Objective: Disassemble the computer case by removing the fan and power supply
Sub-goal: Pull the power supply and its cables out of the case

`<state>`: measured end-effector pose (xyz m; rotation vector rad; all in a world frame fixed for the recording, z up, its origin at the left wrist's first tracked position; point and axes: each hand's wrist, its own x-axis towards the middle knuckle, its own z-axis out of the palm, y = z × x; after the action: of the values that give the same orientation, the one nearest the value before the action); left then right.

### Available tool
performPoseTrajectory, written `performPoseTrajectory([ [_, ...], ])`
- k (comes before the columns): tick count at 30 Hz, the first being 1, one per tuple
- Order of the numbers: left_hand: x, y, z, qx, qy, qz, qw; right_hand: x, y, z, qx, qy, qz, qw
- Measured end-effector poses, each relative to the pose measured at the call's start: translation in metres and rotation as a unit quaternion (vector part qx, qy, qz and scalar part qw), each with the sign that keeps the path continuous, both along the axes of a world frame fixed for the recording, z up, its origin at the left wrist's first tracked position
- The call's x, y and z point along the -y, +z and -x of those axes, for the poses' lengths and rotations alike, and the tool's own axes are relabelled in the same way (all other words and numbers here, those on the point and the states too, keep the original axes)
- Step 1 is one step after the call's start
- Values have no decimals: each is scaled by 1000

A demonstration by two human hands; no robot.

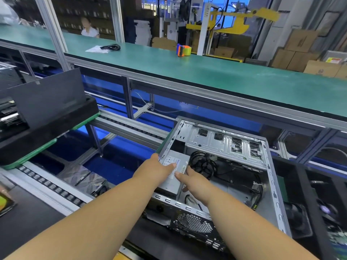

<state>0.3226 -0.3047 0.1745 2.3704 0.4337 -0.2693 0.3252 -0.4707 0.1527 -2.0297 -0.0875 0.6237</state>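
Hands gripping power supply (176, 173) at case (270, 166) corner, left hand (159, 168) outer edge, right hand (189, 178) inner edge

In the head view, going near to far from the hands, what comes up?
Hands on the power supply → drive cage of the computer case → green bench with tape dispenser → stacked cardboard boxes.
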Motion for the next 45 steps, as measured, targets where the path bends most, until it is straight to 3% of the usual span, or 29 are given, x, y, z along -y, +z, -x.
performPoseTrajectory([
  [6, -1, 3, 3, -9, -2, 9, 1000, 3, 2, 5, 26, -7, -3, 1000],
  [21, -5, 12, 13, -9, 7, 111, 994, 13, 8, 0, -104, -55, -71, 991],
  [26, -10, 12, 11, -34, 53, 220, 973, 13, 11, -2, -129, -76, -63, 987],
  [31, -12, 10, 9, -61, 74, 274, 957, 15, 7, -6, -138, -77, -81, 984],
  [34, -13, 7, 8, -57, 75, 264, 960, 14, 7, -6, -121, -71, -93, 986],
  [39, -14, 5, 5, -51, 75, 245, 965, 3, 8, -1, -13, -77, -50, 996],
  [45, -10, 7, 4, -40, 66, 165, 983, 2, 16, -3, 5, 70, 10, 997],
])
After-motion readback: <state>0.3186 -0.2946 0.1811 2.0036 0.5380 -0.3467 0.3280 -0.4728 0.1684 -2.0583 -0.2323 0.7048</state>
